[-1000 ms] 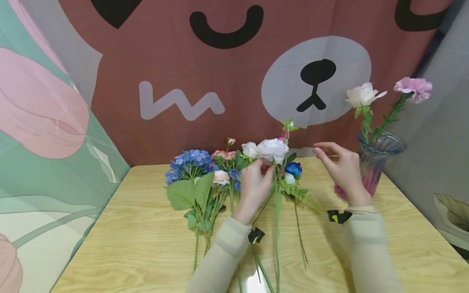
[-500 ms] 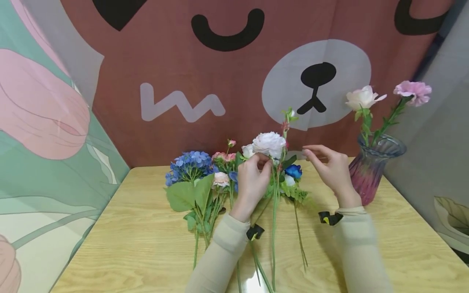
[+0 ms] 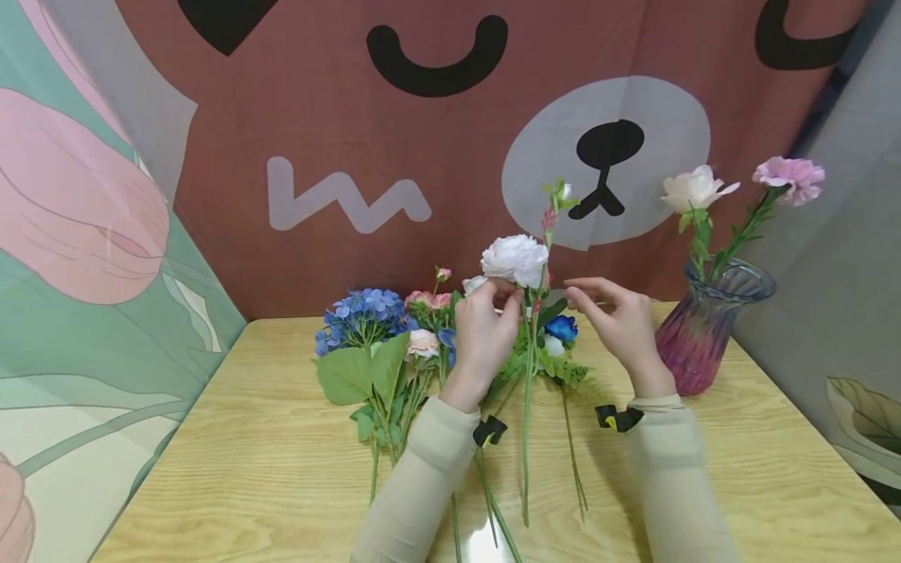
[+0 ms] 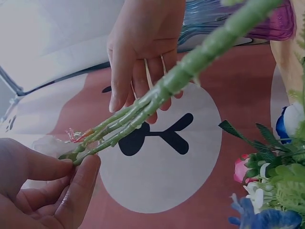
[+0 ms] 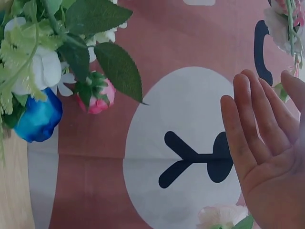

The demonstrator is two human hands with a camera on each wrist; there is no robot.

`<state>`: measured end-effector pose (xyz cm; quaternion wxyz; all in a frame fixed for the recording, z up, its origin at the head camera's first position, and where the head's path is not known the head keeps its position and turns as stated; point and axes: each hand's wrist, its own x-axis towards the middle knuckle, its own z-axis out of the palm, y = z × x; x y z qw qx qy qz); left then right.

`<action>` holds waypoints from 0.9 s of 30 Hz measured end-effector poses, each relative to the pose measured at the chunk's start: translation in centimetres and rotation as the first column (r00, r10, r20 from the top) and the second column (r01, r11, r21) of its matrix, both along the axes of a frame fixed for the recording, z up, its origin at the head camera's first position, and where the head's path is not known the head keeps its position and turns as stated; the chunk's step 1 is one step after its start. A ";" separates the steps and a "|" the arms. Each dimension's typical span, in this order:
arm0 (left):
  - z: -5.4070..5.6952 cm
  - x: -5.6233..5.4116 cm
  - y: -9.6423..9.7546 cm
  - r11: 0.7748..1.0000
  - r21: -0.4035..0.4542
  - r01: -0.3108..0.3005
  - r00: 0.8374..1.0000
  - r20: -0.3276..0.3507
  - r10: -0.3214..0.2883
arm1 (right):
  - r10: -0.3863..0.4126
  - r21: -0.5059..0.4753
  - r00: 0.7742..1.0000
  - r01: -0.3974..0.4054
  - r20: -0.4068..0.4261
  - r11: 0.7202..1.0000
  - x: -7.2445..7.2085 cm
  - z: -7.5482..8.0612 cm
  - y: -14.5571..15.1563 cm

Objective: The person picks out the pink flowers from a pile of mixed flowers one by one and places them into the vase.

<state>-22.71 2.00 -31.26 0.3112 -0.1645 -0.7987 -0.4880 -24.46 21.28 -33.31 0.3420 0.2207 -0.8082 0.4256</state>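
Observation:
A white artificial flower (image 3: pixel 515 260) stands raised over the table, its long green stem (image 3: pixel 526 422) hanging down. My left hand (image 3: pixel 486 336) pinches that stem just below the bloom, between thumb and fingertips. In the left wrist view the stem (image 4: pixel 190 67) forks into thinner branches where the fingers grip. Beside the bloom rises a thin reddish sprig (image 3: pixel 548 223) with a small bud on top. My right hand (image 3: pixel 622 328) is held to the right of the stem, its fingers nearly straight and holding nothing. The right wrist view shows its palm and extended fingers (image 5: pixel 248 124).
A glass vase (image 3: pixel 704 336), purple-pink below, stands at the right with a cream rose (image 3: pixel 695 188) and a pink carnation (image 3: pixel 790 180). Blue hydrangea (image 3: pixel 369 313), a pale pink bloom (image 3: pixel 423 343), a blue flower (image 3: pixel 561 328) and several stems lie on the wooden table (image 3: pixel 267 469).
My left hand has lifted the white flower a little, and its stem end has risen off the lower edge of the view. My right hand has come leftward, closer to the flower.

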 end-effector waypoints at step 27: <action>0.0 -0.1 -0.7 0.972 0.232 -0.030 0.995 -0.086 0.051 | 0.230 -0.018 0.972 -0.229 0.045 0.973 0.3 0.2 -2.8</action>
